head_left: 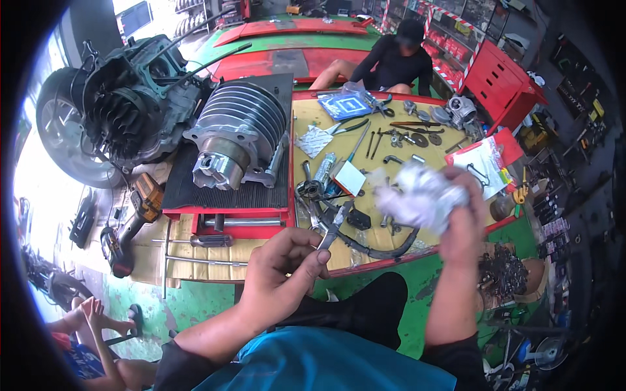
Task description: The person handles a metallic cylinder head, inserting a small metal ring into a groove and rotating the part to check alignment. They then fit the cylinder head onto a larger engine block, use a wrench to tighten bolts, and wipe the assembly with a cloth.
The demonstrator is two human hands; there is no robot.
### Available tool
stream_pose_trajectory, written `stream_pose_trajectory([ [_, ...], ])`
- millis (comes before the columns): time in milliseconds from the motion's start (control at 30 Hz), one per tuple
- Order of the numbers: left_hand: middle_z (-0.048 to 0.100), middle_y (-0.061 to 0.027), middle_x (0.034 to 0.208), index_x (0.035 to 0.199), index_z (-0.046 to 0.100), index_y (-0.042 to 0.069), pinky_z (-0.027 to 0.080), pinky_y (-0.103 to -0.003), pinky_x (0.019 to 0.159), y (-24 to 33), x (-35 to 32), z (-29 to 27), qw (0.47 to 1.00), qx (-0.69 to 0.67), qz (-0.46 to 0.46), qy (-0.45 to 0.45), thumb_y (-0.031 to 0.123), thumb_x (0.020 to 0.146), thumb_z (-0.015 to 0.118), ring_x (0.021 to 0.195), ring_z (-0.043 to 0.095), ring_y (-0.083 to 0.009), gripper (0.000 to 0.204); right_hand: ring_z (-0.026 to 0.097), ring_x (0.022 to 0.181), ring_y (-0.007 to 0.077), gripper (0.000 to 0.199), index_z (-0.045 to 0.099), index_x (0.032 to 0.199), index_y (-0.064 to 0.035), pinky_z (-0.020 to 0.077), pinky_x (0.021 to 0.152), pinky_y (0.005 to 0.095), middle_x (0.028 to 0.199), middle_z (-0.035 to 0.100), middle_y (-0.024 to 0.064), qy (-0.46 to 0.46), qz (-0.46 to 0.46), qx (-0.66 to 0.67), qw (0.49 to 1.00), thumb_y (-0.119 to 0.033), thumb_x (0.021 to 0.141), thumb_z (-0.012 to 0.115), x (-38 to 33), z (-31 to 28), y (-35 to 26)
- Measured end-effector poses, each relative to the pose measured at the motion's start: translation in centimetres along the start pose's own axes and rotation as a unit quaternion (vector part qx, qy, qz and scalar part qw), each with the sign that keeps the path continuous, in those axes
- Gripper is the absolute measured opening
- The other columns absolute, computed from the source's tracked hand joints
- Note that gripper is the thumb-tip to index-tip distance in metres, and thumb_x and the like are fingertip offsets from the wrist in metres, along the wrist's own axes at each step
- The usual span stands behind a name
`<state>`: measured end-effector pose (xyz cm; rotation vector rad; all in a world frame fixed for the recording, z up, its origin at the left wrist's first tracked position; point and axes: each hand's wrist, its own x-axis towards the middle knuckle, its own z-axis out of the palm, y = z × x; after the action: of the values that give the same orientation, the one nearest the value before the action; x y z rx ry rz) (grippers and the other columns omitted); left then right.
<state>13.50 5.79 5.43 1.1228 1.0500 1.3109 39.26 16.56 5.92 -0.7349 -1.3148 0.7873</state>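
Note:
Between the thumb and fingers of my left hand (287, 264) is a flat metal blade tool (334, 225), pinched near its lower end and pointing up and away; its exact kind is not clear. My right hand (462, 225), blurred by motion, is closed around a crumpled white rag (417, 195) raised above the workbench. Left of the blade stands a finned cylinder block (244, 120), a piston (217, 169) sticking out of its near end. It rests on a black ribbed mat (186, 186) over a red stand.
A scooter engine with a wheel (124, 104) stands far left, near a yellow-black cordless drill (140, 212). Small parts and tools cover the cardboard-topped bench (313, 257), with a curved black hose (385, 253) near its front edge. Another person (398, 62) sits beyond; a second is lower left.

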Motion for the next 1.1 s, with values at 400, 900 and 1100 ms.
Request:
stream_pose_trajectory([
  [400, 0.074, -0.0086, 0.097, 0.123, 0.061, -0.005, 0.056, -0.027, 0.073, -3.8, -0.7, 0.3, 0.987, 0.038, 0.138, 0.074, -0.004, 0.089, 0.064, 0.091, 0.07, -0.0116, 0.034, 0.063, 0.1, 0.0114, 0.036, 0.061, 0.13, -0.0001, 0.0507, 0.088, 0.0282, 0.112, 0.068, 0.007, -0.081, 0.261, 0.219, 0.937, -0.02, 0.101, 0.068, -9.5, 12.0, -0.4],
  [900, 0.074, -0.0105, 0.094, 0.108, 0.063, -0.005, 0.057, -0.026, 0.073, -0.8, -2.9, -1.2, 0.992, 0.096, 0.073, 0.039, -0.001, 0.096, 0.064, 0.084, 0.072, -0.0107, 0.013, 0.071, 0.082, 0.0166, 0.022, 0.072, 0.111, 0.0057, 0.0573, 0.074, 0.0298, 0.094, 0.074, 0.0109, -0.14, 0.237, 0.198, 0.941, -0.012, 0.098, 0.068, -7.3, 11.1, -0.8],
  [1100, 0.073, -0.0068, 0.084, 0.105, 0.063, -0.005, 0.053, -0.022, 0.067, -0.4, -3.1, -1.1, 0.991, 0.123, 0.052, 0.027, 0.003, 0.099, 0.065, 0.078, 0.068, -0.0062, 0.01, 0.073, 0.091, 0.0208, 0.026, 0.067, 0.115, 0.0036, 0.0607, 0.079, 0.0349, 0.104, 0.073, 0.0133, -0.071, 0.222, 0.222, 0.947, -0.017, 0.1, 0.064, -5.5, 10.4, -0.1],
])
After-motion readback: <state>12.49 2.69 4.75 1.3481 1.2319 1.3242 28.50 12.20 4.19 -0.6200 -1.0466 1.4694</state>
